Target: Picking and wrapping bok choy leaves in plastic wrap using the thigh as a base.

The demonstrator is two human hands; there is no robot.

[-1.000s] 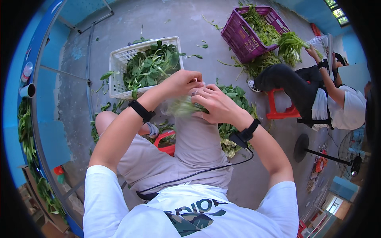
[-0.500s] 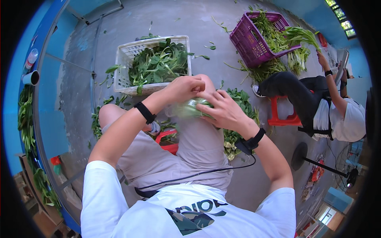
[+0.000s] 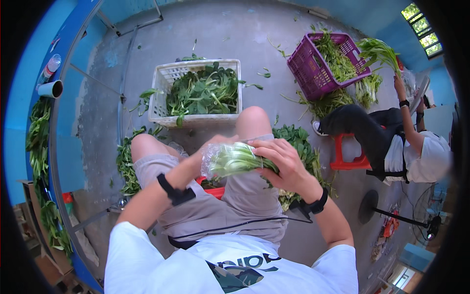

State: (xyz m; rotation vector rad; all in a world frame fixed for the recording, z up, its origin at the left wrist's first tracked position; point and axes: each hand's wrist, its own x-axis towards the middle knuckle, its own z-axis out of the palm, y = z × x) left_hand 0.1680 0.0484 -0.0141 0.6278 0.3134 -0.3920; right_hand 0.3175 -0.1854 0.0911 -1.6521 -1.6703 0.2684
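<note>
Over my lap lies a bunch of leafy greens, its pale stalks pointing left inside a clear plastic bag. My right hand is closed around the bunch at its right end, thumb below and fingers above. Behind the bag, my left hand is blurred by motion and partly covered, so its fingers do not show clearly. In front of my knees stands a white crate of loose dark green leaves.
A purple crate of greens is tipped at the far right. Beside it a co-worker on a red stool lifts a bunch of greens. Leaves lie on the floor near my right knee. A blue-edged rack runs along the left.
The bagged bunch, blurred before, now shows plainly, stalks leftward. My left hand has moved down and left behind the bag. My right hand has shifted slightly down and right. The whole view has tilted.
</note>
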